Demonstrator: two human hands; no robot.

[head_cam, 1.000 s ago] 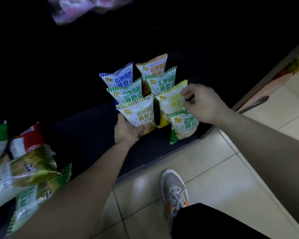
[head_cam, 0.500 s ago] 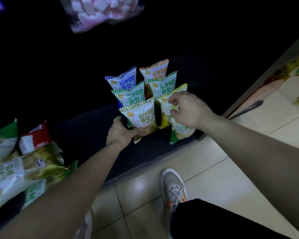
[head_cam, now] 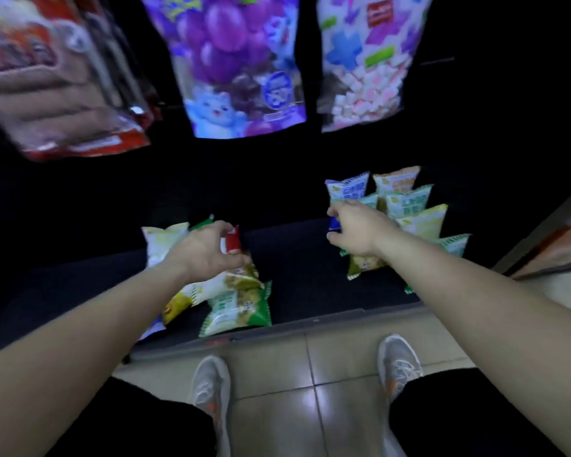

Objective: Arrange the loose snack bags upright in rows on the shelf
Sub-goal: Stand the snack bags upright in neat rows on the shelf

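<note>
Several snack bags stand upright in two rows (head_cam: 409,206) at the right of the dark bottom shelf (head_cam: 304,275). My right hand (head_cam: 356,230) hovers at the left front of these rows with thumb and fingers apart, covering the front-left bag; nothing is clearly in its grip. A loose pile of snack bags (head_cam: 234,301) lies flat near the shelf's front edge, left of centre. My left hand (head_cam: 201,253) reaches over that pile and pinches a red-topped snack bag (head_cam: 233,240) by its upper edge.
Large hanging bags fill the space above: a purple grape candy bag (head_cam: 238,61), a marshmallow bag (head_cam: 366,67) and blurred red packs (head_cam: 53,80). My two grey shoes (head_cam: 211,390) (head_cam: 398,364) stand on the tiled floor below the shelf edge. A shelf frame (head_cam: 541,232) runs along the right.
My left hand left the front-left upright bag and moved left onto the loose pile, closing on the red-topped bag. My right hand shifted from the right row to the rows' left front.
</note>
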